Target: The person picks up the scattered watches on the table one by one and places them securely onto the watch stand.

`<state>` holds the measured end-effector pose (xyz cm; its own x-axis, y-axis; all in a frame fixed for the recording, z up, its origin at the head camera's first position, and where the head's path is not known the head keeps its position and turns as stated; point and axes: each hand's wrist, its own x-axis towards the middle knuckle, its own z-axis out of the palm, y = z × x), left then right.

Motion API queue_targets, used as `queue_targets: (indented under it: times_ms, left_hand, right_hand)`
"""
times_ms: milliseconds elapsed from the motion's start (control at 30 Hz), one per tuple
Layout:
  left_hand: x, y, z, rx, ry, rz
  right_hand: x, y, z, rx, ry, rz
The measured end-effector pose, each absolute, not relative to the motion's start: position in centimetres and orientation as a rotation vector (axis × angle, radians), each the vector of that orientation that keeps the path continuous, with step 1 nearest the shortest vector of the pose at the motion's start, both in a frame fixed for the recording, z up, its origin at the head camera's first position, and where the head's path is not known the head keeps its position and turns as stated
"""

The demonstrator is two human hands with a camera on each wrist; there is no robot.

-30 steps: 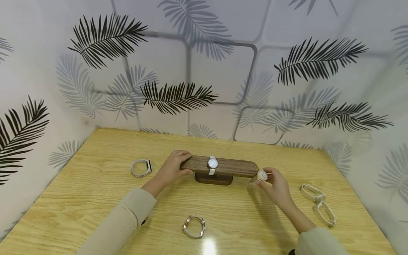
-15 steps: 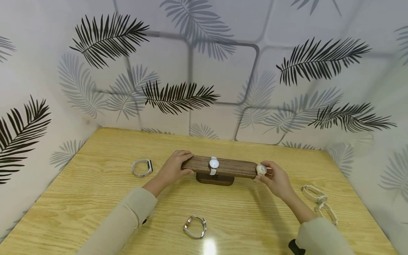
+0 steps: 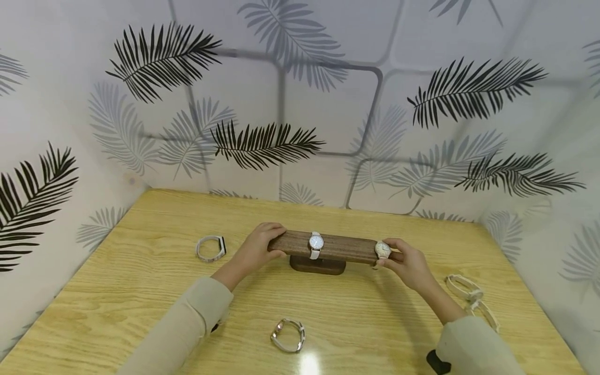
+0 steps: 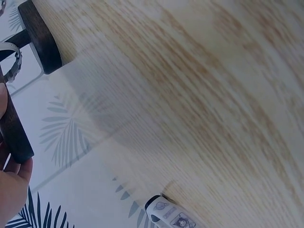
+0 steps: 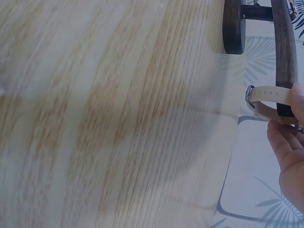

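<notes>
A dark wooden watch stand (image 3: 347,249) has a horizontal bar on a low base (image 3: 319,264). My left hand (image 3: 255,249) grips the bar's left end, fingers behind and thumb in front. Around the bar, left of its middle, sits a white-strapped watch (image 3: 316,242). At the right end my right hand (image 3: 409,264) pinches a second watch (image 3: 382,249) with a pale dial. In the right wrist view its cream strap (image 5: 270,93) forms a closed loop around the bar's tip, the buckle hanging below the bar.
A white fitness band (image 3: 211,249) with a dark face stands on the wooden table (image 3: 154,271) at left. Another watch (image 3: 288,336) lies near the front. Two cream watches (image 3: 464,286) lie at right, beyond my right forearm. A leaf-patterned wall (image 3: 323,114) rises behind the table.
My right hand has moved the cream-strapped watch leftward from beside the bar's right end, and its loop now goes over that end. My left hand has kept its grip.
</notes>
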<state>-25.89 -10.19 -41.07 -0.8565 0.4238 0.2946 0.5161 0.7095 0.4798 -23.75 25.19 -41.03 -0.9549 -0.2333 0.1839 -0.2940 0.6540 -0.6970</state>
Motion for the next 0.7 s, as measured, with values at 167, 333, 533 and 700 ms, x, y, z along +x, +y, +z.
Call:
queue_targets:
  times_ms: [167, 333, 533, 700]
  left_hand:
    - [-26.0, -10.1, -41.2, -0.751, -2.763, -0.873]
    - [-26.2, -10.3, -41.3, -0.767, -2.763, -0.887]
    - [-26.2, -10.3, -41.3, -0.790, -2.759, -0.869]
    - [-26.1, -10.3, -41.1, -0.792, -2.764, -0.873]
  right_hand:
    - [-24.0, 25.4, -41.4, 0.482, -2.751, 1.179]
    - [-24.3, 25.2, -41.5, 0.495, -2.731, 1.168]
    - [-24.7, 24.6, -41.4, 0.567, -2.679, 1.162]
    - [-25.1, 23.9, -41.5, 0.632, -2.652, 1.077]
